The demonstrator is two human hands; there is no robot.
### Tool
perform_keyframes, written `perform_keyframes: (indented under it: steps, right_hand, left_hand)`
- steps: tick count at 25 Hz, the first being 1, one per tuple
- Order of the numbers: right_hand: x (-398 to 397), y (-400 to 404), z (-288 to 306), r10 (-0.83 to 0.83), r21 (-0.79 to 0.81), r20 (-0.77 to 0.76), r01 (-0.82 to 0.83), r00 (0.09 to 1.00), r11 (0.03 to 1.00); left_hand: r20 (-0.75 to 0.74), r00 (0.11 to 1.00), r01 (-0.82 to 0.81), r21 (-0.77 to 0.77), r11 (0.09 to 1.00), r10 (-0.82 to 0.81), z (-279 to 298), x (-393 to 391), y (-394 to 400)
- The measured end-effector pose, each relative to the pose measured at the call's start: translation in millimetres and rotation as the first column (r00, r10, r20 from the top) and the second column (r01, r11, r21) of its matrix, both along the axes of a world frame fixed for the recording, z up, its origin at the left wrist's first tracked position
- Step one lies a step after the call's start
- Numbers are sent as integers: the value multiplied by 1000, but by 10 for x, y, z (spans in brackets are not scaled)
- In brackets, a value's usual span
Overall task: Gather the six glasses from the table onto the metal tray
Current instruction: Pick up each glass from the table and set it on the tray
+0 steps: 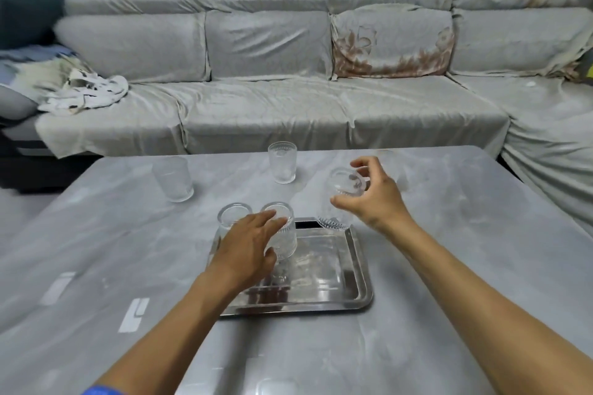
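Note:
The metal tray (324, 269) lies in the middle of the grey table. Two clear ribbed glasses stand at its far left: one (231, 214) by the corner, the other (287, 242) beside it. My left hand (245, 250) is spread over them, fingers across the second glass's rim, thumb at its near side. My right hand (373, 196) grips a third glass (343, 191) at its rim, tilted, with its base over the tray's far right corner. On the table stand a glass (282, 162) at the far middle, one (173, 178) at the far left, and a blurred one (396, 170) behind my right hand.
The table (465, 250) runs wide on both sides of the tray. A grey covered sofa (288, 99) stands right behind its far edge and wraps around at the right. A crumpled cloth (86, 93) lies on the sofa's left end.

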State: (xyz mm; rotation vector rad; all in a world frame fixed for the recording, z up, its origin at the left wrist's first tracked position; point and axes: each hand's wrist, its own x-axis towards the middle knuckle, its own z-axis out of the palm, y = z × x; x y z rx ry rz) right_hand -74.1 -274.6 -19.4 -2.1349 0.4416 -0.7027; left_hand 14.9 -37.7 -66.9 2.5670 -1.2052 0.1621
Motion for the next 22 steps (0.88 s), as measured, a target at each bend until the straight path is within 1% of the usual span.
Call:
perform_keyframes:
  steps: [1,3,7,12,15,17,19,21,22]
  right_hand:
    - [42,70,-46,11,-101,-76,-19,997,995]
    - [97,174,-200,20,-212,-180,-59,983,976]
    - [195,324,-479,36,-257,-283,-112,959,960]
    - [273,343,-587,58,-226,-261,-120,963,967]
    - [278,300,-615,70,-185,-298,-130,952,974]
    - [203,313,-676,109,-141,-321,-161,941,977]
    - [115,303,-726,148,-66,-280,-173,948,983]
    - [13,203,-712,115,1,-192,-117,975,993]
    - [-34,100,-687,78,10,-160,-77,984,997]
  left_hand:
    - [-4,1000,0,-3,1000,0,-4,3,0]
    - [-13,1000,-1,-5,1000,1,-26,-2,-9]
    - [-3,1000,16,-16,1000,-16,-36,10,17]
    - [26,999,30,-33,999,-30,-61,19,-3]
    - [33,999,26,-23,999,-25,-63,-6,-17]
    - [18,1000,23,-2,1000,-22,-49,-24,-21]
    - [5,1000,22,46,999,-22,0,9,-44]
    - [-5,1000,6,94,996,-6,116,54,-130]
    - [1,1000,-28,102,994,28,190,71,-213]
